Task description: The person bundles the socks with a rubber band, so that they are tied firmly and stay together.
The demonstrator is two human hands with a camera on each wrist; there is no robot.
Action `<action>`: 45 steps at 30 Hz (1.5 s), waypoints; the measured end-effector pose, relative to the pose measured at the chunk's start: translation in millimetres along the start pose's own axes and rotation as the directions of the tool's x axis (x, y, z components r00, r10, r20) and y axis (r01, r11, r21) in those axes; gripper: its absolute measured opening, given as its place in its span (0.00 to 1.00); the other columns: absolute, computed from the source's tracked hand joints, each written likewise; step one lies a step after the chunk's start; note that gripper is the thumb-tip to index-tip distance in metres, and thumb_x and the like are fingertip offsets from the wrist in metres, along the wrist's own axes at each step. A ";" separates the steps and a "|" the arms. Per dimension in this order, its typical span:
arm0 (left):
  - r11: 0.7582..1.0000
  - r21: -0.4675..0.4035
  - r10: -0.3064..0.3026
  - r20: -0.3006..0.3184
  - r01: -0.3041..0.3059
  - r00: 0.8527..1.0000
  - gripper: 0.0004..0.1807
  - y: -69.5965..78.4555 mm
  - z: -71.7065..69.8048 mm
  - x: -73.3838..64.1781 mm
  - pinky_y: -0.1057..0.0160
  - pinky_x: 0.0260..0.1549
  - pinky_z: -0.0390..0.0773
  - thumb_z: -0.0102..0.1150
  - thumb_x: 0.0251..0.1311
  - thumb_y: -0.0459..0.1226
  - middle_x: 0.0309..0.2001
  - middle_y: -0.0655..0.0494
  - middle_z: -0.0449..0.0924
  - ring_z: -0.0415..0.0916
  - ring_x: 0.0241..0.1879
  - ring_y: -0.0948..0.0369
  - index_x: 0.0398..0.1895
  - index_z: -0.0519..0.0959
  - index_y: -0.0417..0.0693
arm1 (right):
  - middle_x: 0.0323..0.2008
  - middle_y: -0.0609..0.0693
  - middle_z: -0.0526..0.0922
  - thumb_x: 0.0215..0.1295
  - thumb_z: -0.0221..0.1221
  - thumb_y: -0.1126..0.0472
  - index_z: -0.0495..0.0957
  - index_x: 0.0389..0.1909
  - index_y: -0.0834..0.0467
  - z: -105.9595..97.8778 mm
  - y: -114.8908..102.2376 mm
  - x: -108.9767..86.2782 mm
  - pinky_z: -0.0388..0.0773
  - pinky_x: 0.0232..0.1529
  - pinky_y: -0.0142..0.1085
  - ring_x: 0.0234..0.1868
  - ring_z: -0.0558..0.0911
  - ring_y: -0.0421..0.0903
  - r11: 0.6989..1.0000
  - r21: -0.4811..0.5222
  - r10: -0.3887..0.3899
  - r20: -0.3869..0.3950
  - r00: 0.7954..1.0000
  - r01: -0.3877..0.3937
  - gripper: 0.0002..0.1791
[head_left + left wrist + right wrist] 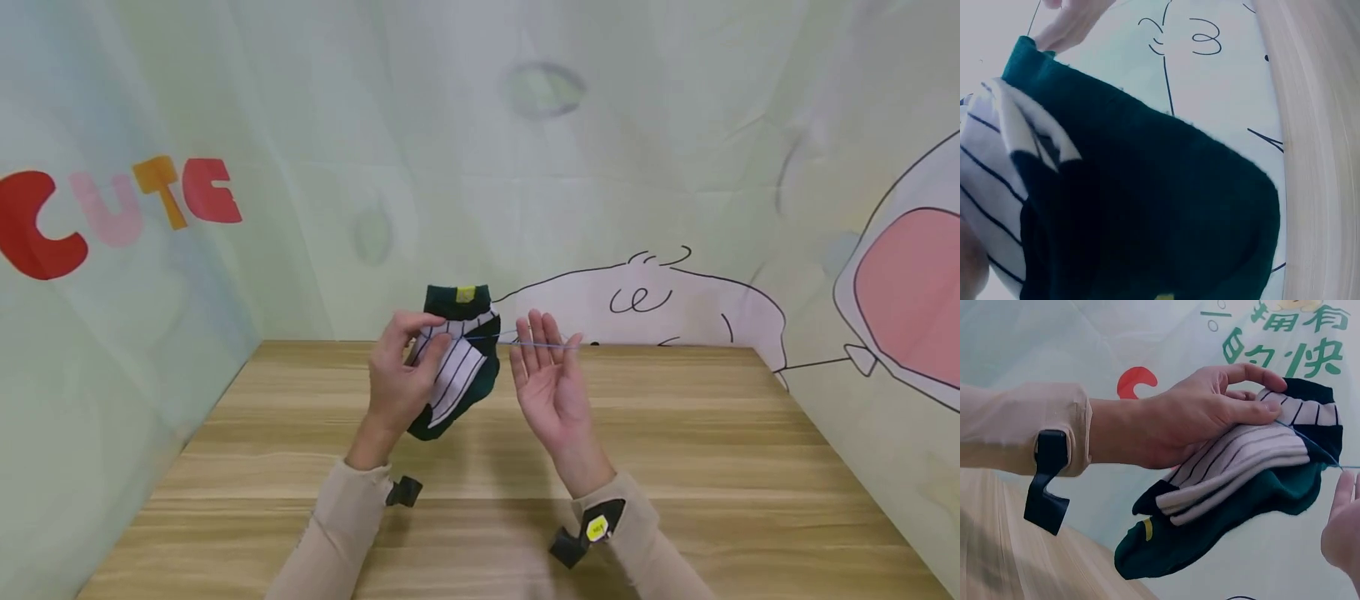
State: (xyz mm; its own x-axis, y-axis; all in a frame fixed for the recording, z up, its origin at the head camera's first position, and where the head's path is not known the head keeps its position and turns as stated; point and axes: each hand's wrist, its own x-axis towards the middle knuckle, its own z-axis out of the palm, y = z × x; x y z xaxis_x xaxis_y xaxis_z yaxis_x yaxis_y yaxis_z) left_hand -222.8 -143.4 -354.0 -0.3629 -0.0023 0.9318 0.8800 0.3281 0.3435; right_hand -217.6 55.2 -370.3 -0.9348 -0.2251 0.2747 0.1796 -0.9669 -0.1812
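Observation:
A pair of dark green socks (489, 367) with white, dark-striped parts is held up above the table, folded over. My left hand (405, 367) pinches them between thumb and fingers at the striped part. From the socks a thin blue elastic band (1308, 444) stretches across to my right hand (551, 396). The right hand is palm up with fingers straight, and the band is hooked around its fingers and thumb. In the left wrist view the green fabric (1160, 181) covers much of the picture, with right-hand fingers (1075, 25) behind its upper edge.
The wood-grain table (675, 450) lies below both hands. A pale printed curtain (450, 150) with cartoon drawings and coloured letters stands behind and at the sides. Black camera mounts (568, 547) sit on both wrists.

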 end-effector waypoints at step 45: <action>0.971 -0.151 -0.102 0.440 0.185 0.892 0.20 9.0 1.7 -4.9 0.66 0.22 0.66 0.65 0.59 0.23 0.24 0.58 0.70 0.66 0.23 0.63 0.53 0.76 0.43 | 0.55 0.48 0.80 0.59 0.55 0.25 0.65 0.67 0.64 -20.9 5.5 6.0 0.74 0.56 0.41 0.51 0.82 0.44 0.554 -0.815 -0.158 0.098 0.983 0.170 0.52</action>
State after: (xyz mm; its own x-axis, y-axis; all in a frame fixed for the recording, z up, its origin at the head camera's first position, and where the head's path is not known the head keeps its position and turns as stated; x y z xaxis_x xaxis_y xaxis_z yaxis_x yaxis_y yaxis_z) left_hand -213.6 -138.9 -355.7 -0.5483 0.3798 0.7450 0.8335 0.1756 0.5239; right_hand -228.7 51.0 -389.4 -0.9169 -0.0805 0.3910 -0.3092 -0.4764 -0.8230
